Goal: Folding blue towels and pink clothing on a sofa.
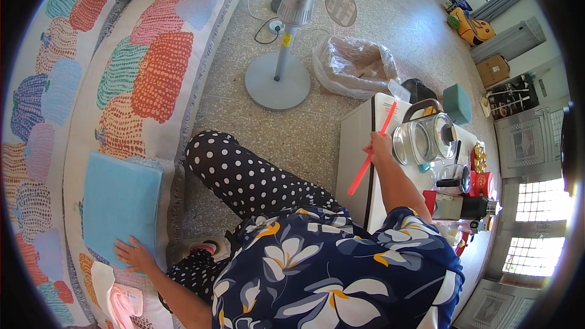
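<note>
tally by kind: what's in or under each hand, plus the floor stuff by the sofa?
Left hand: 1, flat on the light blue cushion
Right hand: 1, grip closed on the red stick
Light blue cushion: 1
Red stick: 1
Standing fan: 1
Clear plastic bag: 1
Total: 6

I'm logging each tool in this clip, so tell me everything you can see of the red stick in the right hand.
The red stick is a long, thin, straight rod of bright red, plastic by its look. It slants from lower left to upper right over the edge of the white table. The right hand grips it near the middle, so both ends stick out free. Its upper end points toward the glass kettle; its lower end hangs above the speckled floor.
</note>
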Demonstrator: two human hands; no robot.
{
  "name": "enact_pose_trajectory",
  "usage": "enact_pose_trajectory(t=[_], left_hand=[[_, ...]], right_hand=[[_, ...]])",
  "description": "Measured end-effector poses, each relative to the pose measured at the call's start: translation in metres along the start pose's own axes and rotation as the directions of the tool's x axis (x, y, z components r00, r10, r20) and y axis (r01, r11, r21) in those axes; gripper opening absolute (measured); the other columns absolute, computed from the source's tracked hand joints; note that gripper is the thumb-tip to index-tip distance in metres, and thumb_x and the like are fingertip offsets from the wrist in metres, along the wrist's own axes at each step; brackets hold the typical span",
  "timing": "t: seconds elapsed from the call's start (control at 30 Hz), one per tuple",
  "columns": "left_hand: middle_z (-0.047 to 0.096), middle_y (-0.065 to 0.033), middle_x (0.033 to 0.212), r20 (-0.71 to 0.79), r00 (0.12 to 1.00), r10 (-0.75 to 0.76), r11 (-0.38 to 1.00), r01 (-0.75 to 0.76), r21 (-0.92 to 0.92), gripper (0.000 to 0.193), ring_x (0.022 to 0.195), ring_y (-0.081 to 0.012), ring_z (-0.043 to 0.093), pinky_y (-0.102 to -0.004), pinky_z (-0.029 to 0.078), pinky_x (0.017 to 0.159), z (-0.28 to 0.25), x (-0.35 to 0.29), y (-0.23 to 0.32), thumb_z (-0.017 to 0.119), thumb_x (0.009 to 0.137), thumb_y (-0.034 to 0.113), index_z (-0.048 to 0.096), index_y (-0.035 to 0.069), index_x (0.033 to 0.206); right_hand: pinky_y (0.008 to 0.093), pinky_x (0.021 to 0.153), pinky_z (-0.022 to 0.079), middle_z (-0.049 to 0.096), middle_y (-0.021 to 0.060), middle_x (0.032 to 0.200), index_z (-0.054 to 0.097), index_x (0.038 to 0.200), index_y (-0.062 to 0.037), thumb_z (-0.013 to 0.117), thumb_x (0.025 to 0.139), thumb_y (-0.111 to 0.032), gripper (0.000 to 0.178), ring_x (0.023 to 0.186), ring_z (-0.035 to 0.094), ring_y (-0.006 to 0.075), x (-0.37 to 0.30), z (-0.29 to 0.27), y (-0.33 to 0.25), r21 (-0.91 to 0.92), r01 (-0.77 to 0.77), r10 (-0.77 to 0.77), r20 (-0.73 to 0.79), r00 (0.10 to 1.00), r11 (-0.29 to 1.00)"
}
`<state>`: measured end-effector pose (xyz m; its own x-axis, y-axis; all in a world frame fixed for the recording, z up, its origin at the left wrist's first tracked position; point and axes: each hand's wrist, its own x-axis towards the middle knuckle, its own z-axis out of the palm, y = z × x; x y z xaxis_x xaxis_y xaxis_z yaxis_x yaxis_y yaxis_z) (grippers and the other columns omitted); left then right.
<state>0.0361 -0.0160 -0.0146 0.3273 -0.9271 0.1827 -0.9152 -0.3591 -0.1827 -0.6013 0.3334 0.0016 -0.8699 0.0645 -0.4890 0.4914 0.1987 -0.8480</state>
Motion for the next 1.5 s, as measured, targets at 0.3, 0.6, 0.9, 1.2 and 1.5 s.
enact_pose_trajectory(t=[0.3,0.6,0.9,1.2,1.5], left_hand=[[0.019,-0.0022,0.147,0.003,1.0,-0.006,1.0,0.006,-0.004,0.061,0.134,-0.0264,0.019,-0.0648,0.015,0.098,-0.002,-0.001,0.0,0.029,0.09,0.057,0.023,0.024,0.141],[0.019,-0.0024,0.147,-0.001,1.0,0.01,1.0,-0.01,0.0,0.061,0.134,-0.0265,0.02,-0.065,0.015,0.098,-0.004,-0.001,0.001,0.028,0.09,0.057,0.024,0.023,0.14],[0.021,-0.0023,0.146,-0.031,0.999,0.013,1.0,-0.013,-0.016,0.062,0.133,-0.0272,0.022,-0.0671,0.017,0.096,0.0,0.002,-0.004,0.028,0.089,0.06,0.026,0.024,0.139],[0.024,-0.0011,0.145,-0.055,0.998,0.012,0.999,-0.009,0.047,0.061,0.132,-0.0263,0.025,-0.0654,0.023,0.093,0.008,0.005,-0.006,0.027,0.089,0.059,0.026,0.023,0.139],[0.023,-0.001,0.146,-0.022,1.0,-0.021,0.999,0.021,0.024,0.062,0.132,-0.026,0.024,-0.0663,0.022,0.094,0.004,0.008,-0.005,0.027,0.089,0.06,0.025,0.024,0.14]], right_hand=[[0.0411,0.046,0.055,0.045,0.0074,0.069,0.033,0.123,-0.007,0.044,0.079,-0.001,0.045,0.047,0.047,0.0165,-0.004,0.002,-0.02,-0.08,-0.018,0.019,0.005,1.0,0.997],[0.0397,0.042,0.054,0.052,0.0177,0.088,0.029,0.129,-0.004,0.044,0.082,-0.006,0.05,0.049,0.053,0.0226,0.012,-0.007,-0.029,-0.364,-0.019,-0.019,-0.099,0.995,0.931],[0.0382,0.041,0.054,0.056,0.0177,0.084,0.026,0.13,-0.0061,0.046,0.084,-0.007,0.05,0.048,0.058,0.024,-0.003,-0.004,-0.037,-0.528,0.017,-0.073,-0.085,0.994,0.849],[0.0367,0.042,0.055,0.057,0.0215,0.09,0.024,0.132,-0.0064,0.048,0.084,-0.008,0.054,0.05,0.061,0.0241,0.038,-0.016,-0.003,-0.712,0.147,-0.202,0.008,0.979,0.686],[0.0345,0.052,0.057,0.052,0.0151,0.089,0.029,0.129,0.0024,0.049,0.081,-0.001,0.053,0.057,0.057,0.0177,0.016,0.006,-0.05,-0.122,0.214,-0.217,-0.006,0.976,0.969]])
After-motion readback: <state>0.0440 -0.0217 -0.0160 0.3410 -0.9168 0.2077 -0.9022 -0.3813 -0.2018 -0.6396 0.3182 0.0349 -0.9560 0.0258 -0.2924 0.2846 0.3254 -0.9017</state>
